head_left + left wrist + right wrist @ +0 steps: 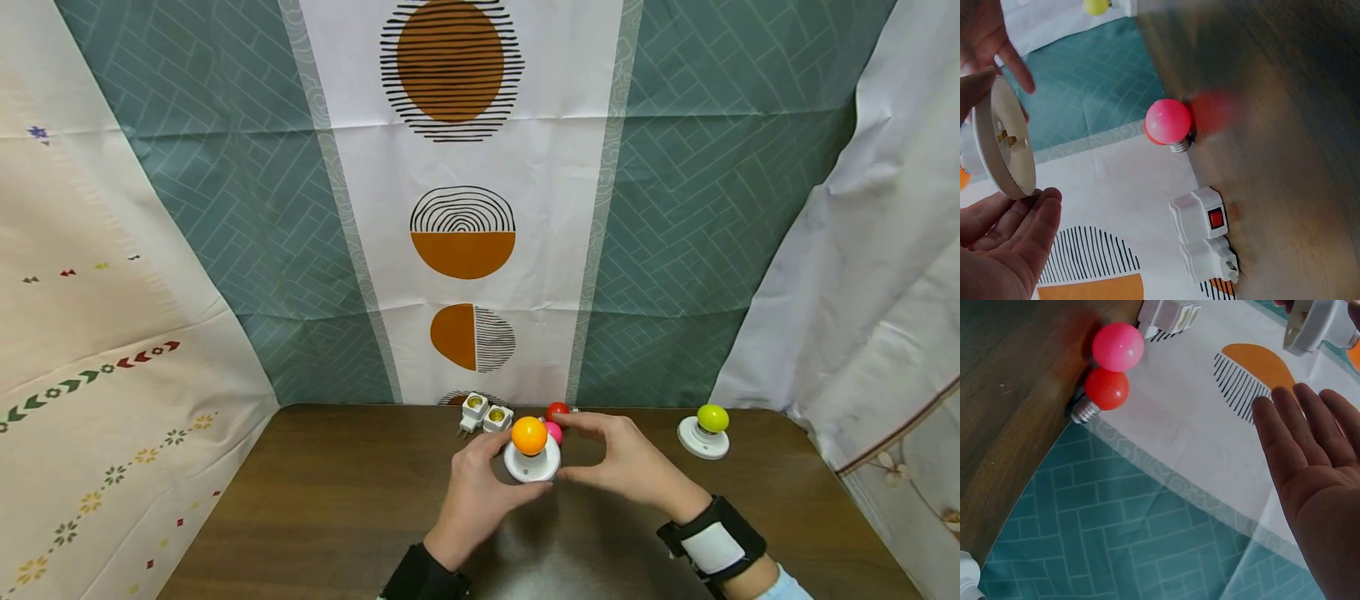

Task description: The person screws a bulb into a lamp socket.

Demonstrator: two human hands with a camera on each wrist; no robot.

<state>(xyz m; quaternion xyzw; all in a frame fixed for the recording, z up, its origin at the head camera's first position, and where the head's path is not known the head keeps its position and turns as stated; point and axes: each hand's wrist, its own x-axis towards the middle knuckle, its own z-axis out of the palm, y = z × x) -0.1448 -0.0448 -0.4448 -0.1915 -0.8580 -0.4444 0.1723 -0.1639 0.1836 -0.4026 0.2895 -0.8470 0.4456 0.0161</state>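
Note:
My left hand (pixel 480 483) holds a round white bulb holder (pixel 532 468) by its rim, between thumb and fingers. An orange bulb (pixel 529 435) sits in that holder. In the left wrist view the underside of the holder (pixel 1019 153) shows brass contacts, and the base is lifted off the table. My right hand (pixel 626 458) is just right of the holder, its fingers extended; in the right wrist view the hand (pixel 1316 456) appears apart from it. Behind lie a red bulb (pixel 557 410) and a pink bulb (pixel 554 432), partly hidden in the head view.
Two white plug-in sockets (pixel 486 413) lie near the back edge of the brown table (pixel 337 500), one showing a red switch (pixel 1215 217). At the back right stands a white holder (pixel 703 442) with a yellow-green bulb (pixel 712 418). A patterned cloth (pixel 465 167) hangs behind.

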